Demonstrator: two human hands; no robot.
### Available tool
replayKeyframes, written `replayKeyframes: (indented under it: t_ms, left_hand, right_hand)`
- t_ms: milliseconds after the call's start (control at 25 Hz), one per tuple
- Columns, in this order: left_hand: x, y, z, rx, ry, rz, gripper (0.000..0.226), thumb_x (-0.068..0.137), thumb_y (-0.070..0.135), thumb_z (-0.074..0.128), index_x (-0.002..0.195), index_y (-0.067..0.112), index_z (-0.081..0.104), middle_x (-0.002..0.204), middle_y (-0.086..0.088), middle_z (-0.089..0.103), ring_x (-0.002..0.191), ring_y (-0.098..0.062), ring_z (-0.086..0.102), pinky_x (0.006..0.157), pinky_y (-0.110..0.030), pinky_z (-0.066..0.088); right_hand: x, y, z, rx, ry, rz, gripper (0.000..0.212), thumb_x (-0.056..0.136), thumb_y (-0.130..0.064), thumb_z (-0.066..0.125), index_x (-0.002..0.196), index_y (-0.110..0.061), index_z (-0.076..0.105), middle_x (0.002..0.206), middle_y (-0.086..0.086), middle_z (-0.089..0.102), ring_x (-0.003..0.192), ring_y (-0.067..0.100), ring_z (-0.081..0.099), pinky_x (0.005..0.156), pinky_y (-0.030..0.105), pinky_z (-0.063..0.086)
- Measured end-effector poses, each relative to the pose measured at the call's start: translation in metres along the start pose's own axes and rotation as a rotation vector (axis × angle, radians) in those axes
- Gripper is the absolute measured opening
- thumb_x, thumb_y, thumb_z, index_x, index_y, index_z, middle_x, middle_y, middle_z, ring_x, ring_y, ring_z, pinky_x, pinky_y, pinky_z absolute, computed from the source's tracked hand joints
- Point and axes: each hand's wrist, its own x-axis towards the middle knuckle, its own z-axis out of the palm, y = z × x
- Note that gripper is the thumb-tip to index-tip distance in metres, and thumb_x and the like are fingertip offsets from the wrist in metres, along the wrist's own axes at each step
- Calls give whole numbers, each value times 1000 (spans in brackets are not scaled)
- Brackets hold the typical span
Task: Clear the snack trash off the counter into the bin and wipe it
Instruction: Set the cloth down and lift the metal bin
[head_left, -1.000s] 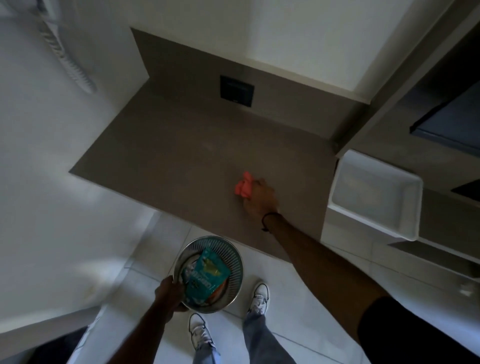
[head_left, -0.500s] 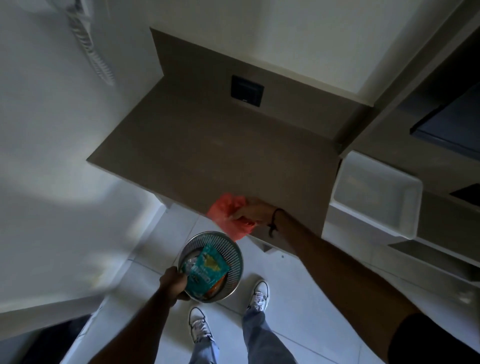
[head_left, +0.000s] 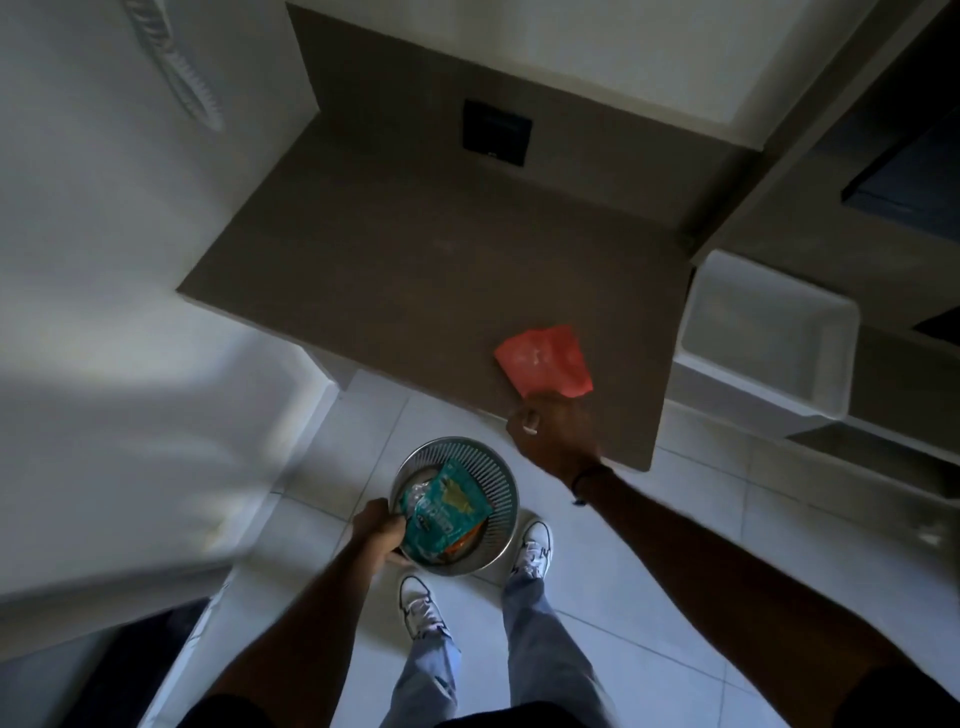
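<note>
On counter (head_left: 415, 270): cloth (head_left: 544, 359), right hand (head_left: 553, 434).

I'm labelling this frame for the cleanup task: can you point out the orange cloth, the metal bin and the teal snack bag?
orange cloth (head_left: 543, 359): head view, middle of the flat cloth.
metal bin (head_left: 501, 480): head view, right inner wall.
teal snack bag (head_left: 447, 506): head view, bag's printed front.

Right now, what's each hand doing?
Left hand: closed on the rim of the metal bin.
Right hand: pinching the near edge of the red cloth on the counter.
</note>
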Motion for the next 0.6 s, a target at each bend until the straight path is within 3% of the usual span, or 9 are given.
replayKeyframes:
  t_ms: [80,200,280,400,480,600]
  left_hand:
    - [1,-6,4,23,-22,18,26,82,21,62,101,4,69,111,-21,71,88,-42,75,57,-51,65]
    - [3,-15,11,-63,-57,-29,23,86,14,63,106,5,68,111,-23,70,86,-43,75,61,-55,65]
    - [14,-24,24,-47,-74,-34,27,89,14,60,114,5,66,112,-22,72,94,-41,74,72,-52,65]
    - [73,-72,69,-116,-91,-84,28,85,27,58,111,21,66,115,-18,73,99,-39,73,81,-52,64]
    - [116,-111,106,-166,-74,-162,28,79,36,55,105,30,60,113,-12,74,96,-35,74,79,-53,64]
    - [139,-131,134,-271,-92,-245,29,81,14,51,103,31,57,106,-8,70,92,-32,72,71,-54,66]
  right_hand:
    - [-38,8,38,17,-183,76,20,74,-37,62,68,-18,62,70,1,67,66,23,64,59,36,55]
    - [-73,36,92,68,-304,371,33,74,-44,62,98,-22,61,96,2,67,82,22,67,71,37,57]
    - [-81,60,130,74,-375,534,35,79,-32,62,112,-20,62,107,8,69,95,29,68,81,39,56]
    - [-86,93,195,-8,-437,559,21,85,-15,53,98,-14,70,104,18,72,95,40,65,79,41,52]
    - [-94,115,246,-37,-445,580,22,84,-12,51,94,-11,70,104,21,71,95,44,63,78,42,51]
    - [-107,147,319,-100,-468,590,23,83,-10,52,94,-10,72,105,21,71,96,43,63,77,40,50]
